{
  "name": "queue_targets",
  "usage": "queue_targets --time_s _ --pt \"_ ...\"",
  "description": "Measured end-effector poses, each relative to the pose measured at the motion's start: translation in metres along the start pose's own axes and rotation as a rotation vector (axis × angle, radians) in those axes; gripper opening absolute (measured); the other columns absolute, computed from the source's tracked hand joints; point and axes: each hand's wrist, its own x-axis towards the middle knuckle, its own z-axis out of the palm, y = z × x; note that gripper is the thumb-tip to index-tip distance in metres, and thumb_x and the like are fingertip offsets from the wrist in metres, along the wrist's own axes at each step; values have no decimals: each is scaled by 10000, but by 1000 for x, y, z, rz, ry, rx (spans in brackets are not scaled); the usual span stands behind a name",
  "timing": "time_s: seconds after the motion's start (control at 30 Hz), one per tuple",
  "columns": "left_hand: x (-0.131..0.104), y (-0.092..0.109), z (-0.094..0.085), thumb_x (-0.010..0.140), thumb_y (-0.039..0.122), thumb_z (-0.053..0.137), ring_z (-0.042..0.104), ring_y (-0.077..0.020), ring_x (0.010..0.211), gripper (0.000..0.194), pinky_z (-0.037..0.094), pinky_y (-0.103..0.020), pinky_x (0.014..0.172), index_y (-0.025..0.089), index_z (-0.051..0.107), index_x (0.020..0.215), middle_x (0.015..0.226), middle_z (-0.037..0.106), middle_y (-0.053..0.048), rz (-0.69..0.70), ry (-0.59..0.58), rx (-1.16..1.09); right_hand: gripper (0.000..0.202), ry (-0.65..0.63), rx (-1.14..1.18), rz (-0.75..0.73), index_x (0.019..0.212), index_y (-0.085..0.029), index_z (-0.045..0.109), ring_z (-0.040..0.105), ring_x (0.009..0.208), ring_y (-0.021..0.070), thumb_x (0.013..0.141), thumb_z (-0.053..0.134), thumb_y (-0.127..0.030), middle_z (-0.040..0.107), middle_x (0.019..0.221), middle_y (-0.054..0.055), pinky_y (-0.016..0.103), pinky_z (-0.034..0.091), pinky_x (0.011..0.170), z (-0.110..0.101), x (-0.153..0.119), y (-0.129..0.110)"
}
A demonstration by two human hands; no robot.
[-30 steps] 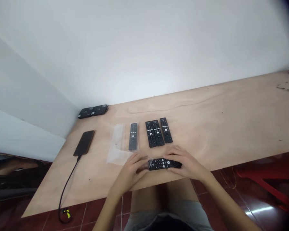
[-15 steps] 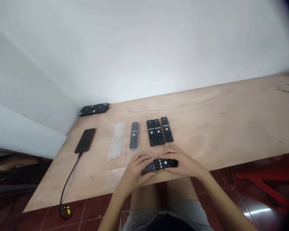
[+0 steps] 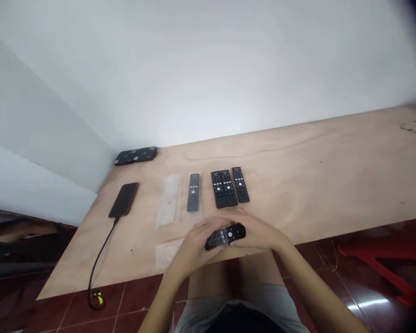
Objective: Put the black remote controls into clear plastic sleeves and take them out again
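Note:
A black remote (image 3: 236, 232) lies crosswise between my hands near the table's front edge, its left part inside a clear plastic sleeve (image 3: 217, 238). My left hand (image 3: 198, 241) is closed around the sleeved end. My right hand (image 3: 254, 231) grips the bare right end, fingers along the top. Beyond them are two touching black remotes (image 3: 223, 188) and a third remote (image 3: 241, 185) a little to the right. Left of these, another remote (image 3: 193, 192) lies in a clear sleeve.
Clear plastic sleeves (image 3: 169, 200) lie left of the sleeved remote, and another (image 3: 165, 254) is near the front edge. A phone (image 3: 124, 200) with a black cable (image 3: 100, 259) and two black boxes (image 3: 145, 154) are farther left. A red stool (image 3: 377, 266) stands at right.
The sleeve now covers more of the held remote, which has shifted left and tilted up at its right end. My right hand has moved left, closer to my left hand.

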Motion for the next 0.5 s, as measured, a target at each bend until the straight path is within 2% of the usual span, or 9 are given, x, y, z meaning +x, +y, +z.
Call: queue_targets --time_s 0.1,0.2,0.23,0.3,0.37,0.5 --pt "5 5 -2 945 237 842 690 -323 1375 633 579 -516 1149 319 621 1532 1463 738 -101 17 -18 14 975 15 21 13 1668 -367 488 577 1477 355 810 912 -183 606 1637 82 543 470 1252 3 4 -6" --pt "-1 5 -9 882 276 917 670 -344 1380 785 561 -546 1168 325 563 1581 1503 697 -115 -21 -18 76 927 74 17 88 1664 -363 493 583 1467 363 850 934 -321 610 1612 97 560 494 1241 0 -11 -2" --pt "-5 5 -12 860 283 938 672 -348 1366 840 565 -552 1160 329 540 1599 1498 691 -119 -44 -24 97 880 120 14 123 1660 -359 500 583 1470 364 884 914 -378 607 1612 102 564 498 1242 -2 -20 0" --pt "-14 3 -18 849 274 945 685 -347 1323 887 584 -552 1128 342 510 1619 1459 693 -117 -90 -41 127 650 247 10 205 1611 -339 565 640 1409 351 1004 785 -412 661 1550 105 559 539 1207 -7 -41 5" --pt "-21 1 -21 880 260 913 697 -338 1281 850 598 -548 1102 349 503 1619 1412 701 -110 -109 -46 139 480 349 -4 311 1559 -313 627 717 1303 339 1091 646 -418 731 1460 108 557 595 1143 -9 -61 8" --pt "-23 -3 -16 964 216 793 712 -319 1229 691 612 -543 1067 345 526 1589 1352 718 -95 -94 -18 160 402 418 -4 363 1476 -290 712 689 1375 344 1127 566 -427 746 1465 102 576 528 1228 -2 -78 1"
